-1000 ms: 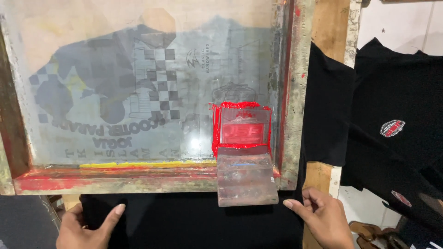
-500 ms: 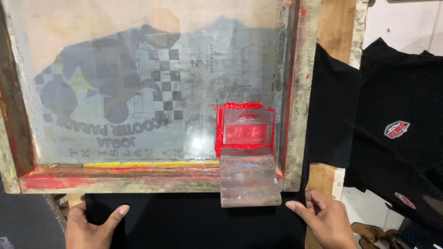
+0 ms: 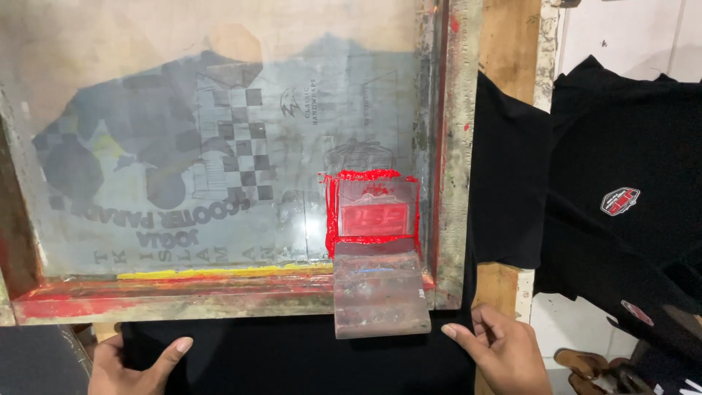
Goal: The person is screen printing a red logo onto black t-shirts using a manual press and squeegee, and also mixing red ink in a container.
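Both hands rest flat, fingers spread and holding nothing, on the black cotton garment (image 3: 292,358) beneath the worn wooden-framed printing screen (image 3: 219,146): left hand (image 3: 135,366) at its lower left, right hand (image 3: 504,355) at lower right. Smoothing is best done outward with even pressure (the clear squeegee block (image 3: 380,292) sits undisturbed). Compared with a second ago, both hands lie slightly lower.

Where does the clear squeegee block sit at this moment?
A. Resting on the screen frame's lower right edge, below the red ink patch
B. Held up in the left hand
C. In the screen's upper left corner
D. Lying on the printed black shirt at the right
A: the squeegee block rests on the lower right edge of the screen frame, just below the red ink patch; both hands lie flat on the black fabric.
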